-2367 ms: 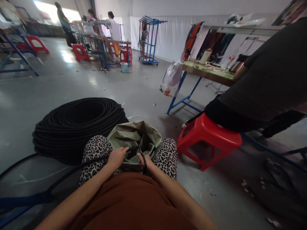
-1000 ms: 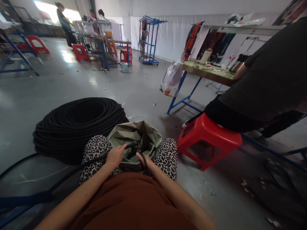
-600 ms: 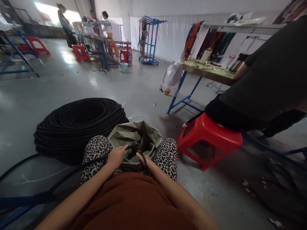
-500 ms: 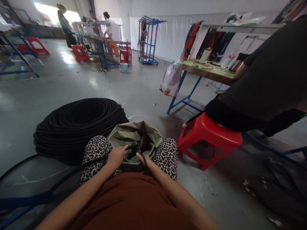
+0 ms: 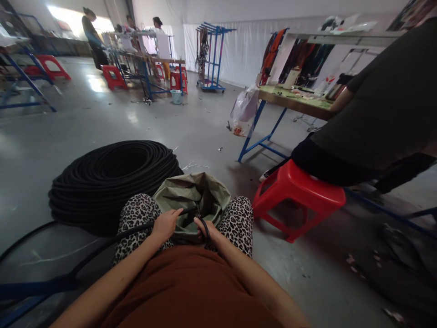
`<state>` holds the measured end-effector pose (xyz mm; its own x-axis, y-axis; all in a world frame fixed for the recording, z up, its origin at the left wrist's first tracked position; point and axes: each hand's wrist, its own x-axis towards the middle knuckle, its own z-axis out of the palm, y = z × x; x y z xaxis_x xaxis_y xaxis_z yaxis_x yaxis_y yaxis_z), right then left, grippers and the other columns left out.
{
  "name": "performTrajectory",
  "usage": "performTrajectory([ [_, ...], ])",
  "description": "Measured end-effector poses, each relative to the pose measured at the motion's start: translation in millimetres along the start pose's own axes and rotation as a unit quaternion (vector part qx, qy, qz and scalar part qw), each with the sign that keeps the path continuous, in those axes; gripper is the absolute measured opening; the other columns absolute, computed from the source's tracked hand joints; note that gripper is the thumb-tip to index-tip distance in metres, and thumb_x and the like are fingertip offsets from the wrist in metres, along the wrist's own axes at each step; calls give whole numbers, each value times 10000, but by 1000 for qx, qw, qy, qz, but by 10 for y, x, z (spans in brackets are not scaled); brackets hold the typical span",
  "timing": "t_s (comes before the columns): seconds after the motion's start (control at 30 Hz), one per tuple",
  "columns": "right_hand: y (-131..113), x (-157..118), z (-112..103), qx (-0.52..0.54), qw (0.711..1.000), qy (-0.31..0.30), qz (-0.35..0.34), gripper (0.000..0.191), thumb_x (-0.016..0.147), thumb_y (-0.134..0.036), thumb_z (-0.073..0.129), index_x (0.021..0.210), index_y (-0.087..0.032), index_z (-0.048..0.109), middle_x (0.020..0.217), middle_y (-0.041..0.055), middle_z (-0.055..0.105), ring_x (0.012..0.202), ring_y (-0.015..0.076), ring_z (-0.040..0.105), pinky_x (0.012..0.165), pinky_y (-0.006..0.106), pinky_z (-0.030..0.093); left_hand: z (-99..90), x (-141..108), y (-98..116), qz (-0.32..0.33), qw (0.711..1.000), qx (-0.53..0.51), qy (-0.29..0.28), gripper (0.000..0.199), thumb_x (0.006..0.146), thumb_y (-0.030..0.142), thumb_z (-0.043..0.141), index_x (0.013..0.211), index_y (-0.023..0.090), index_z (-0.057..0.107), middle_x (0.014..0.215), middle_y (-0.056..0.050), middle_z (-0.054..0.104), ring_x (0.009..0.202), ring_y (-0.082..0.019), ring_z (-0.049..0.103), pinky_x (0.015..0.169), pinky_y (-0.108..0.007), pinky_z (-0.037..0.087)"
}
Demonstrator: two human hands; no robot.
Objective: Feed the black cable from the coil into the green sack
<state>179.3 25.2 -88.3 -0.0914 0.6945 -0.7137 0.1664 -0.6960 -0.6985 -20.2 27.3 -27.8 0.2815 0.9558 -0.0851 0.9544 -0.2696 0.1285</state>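
My left hand [image 5: 166, 224] is closed around a thick black cord [image 5: 136, 230], which runs in from the left across my thigh. Its free end pokes out past my fingers to the right. In my right hand [image 5: 206, 229] are scissors [image 5: 205, 226] with dark handles. Their small blades are at the cord's end; whether they are closed on it I cannot tell. Both hands are over the mouth of an open olive-green sack [image 5: 211, 193] between my knees. Beside it on the floor lies a large coil of black cord [image 5: 112, 182].
A red stool [image 5: 300, 196] with a seated person [image 5: 385, 105] is close on my right, at a workbench [image 5: 297, 102]. A plastic bag [image 5: 244, 111] hangs from the bench. Blue metal legs [image 5: 37, 287] are at lower left. Other people work at tables farther back.
My hands, the cord and the scissors stay almost in place. In the background, a person at the far table has shifted slightly.
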Motion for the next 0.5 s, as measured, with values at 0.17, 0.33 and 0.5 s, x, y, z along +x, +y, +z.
performTrajectory([
  [0.17,67,109,-3,-14,1000,-9,-17,384,923,-493,580,767,-142,584,526,-19,533,405,92,501,429,181,438,13,1,-9,4,1000,2,2,465,934,141,394,1371,233,526,1123,-87,696,1014,-186,651,852,-292,474],
  [0.33,101,145,-15,-12,1000,-14,-22,394,908,-518,587,792,-142,596,534,-17,532,413,93,499,428,181,431,33,3,-18,8,1000,-7,5,463,934,139,391,1369,222,525,1137,-90,695,1014,-184,647,862,-295,471],
  [0.5,92,124,-25,-28,999,-8,-24,417,910,-528,580,773,-135,598,547,-4,539,422,97,504,439,188,434,18,-6,-11,2,1000,-14,-1,456,935,144,399,1363,230,531,1146,-89,693,1019,-182,645,852,-289,468],
])
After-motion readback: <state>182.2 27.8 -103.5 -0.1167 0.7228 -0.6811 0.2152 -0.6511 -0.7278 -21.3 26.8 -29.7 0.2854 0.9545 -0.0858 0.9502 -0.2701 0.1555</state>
